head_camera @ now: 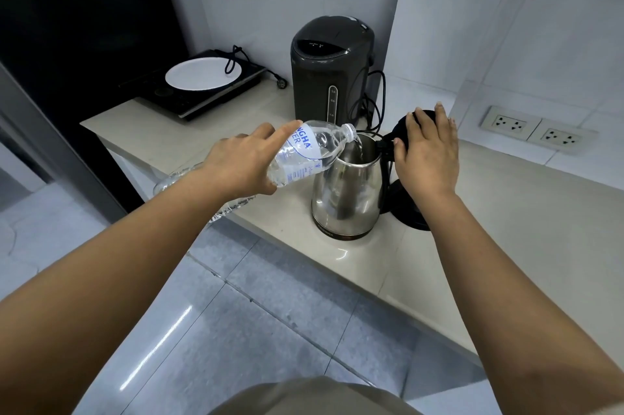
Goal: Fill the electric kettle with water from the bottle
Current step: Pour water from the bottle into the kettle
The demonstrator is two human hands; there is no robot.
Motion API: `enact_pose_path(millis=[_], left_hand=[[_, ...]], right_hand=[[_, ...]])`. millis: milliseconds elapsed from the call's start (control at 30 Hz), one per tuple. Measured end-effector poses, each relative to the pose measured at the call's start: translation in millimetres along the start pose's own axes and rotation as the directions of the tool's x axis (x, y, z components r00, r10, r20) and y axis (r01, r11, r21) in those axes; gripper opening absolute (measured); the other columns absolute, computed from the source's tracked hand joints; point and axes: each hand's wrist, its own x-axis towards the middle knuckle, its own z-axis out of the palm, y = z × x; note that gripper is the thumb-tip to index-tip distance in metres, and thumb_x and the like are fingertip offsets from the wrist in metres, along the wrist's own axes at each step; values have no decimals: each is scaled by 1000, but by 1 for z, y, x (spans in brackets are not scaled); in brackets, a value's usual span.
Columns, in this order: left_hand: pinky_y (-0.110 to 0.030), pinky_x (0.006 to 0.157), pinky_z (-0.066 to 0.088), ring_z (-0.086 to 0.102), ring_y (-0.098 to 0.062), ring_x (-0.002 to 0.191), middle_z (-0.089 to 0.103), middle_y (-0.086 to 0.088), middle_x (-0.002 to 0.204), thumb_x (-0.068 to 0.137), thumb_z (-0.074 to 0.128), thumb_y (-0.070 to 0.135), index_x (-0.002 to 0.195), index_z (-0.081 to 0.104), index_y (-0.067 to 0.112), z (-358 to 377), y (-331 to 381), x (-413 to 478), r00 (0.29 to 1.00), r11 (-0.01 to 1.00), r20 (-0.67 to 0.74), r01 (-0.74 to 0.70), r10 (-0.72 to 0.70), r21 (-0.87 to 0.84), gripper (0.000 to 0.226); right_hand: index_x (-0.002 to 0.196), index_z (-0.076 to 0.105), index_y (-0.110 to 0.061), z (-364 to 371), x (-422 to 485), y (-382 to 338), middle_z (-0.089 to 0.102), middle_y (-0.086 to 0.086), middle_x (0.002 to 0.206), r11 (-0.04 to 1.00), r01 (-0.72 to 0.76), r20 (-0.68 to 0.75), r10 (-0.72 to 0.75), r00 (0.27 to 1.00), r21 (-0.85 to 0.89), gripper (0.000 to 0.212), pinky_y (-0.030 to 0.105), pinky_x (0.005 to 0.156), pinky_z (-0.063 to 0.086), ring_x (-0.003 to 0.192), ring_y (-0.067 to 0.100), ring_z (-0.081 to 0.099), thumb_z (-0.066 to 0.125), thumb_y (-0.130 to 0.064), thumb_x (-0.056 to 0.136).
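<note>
Left hand [241, 163] gripping, right hand [430, 151] flat, fingers [439, 110] extended.

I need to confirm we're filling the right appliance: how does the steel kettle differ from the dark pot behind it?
The steel kettle is shiny, shorter and open, taking water from the bottle; the dark pot is matte, taller and closed, with a water-level gauge on its front. Both stand on the counter.

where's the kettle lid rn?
Head view, right of centre: the black lid is hinged open behind the steel kettle, held back by the right hand, beside the dark water dispenser.
</note>
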Motion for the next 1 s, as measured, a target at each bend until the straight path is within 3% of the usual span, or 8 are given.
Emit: enact_pose_path(millis=[1000], left_hand=[[-42, 74, 49, 59, -34, 101, 44, -1, 132, 70, 77, 43, 149, -3, 41, -4, -6, -3, 1000, 1000, -1, 6, -6, -1, 112]], right_hand=[[139, 46, -7, -1, 0, 0, 42, 10, 149, 1000, 4, 8, -4, 1000, 2, 49, 42, 121, 7, 148, 29, 15, 45, -31, 97]])
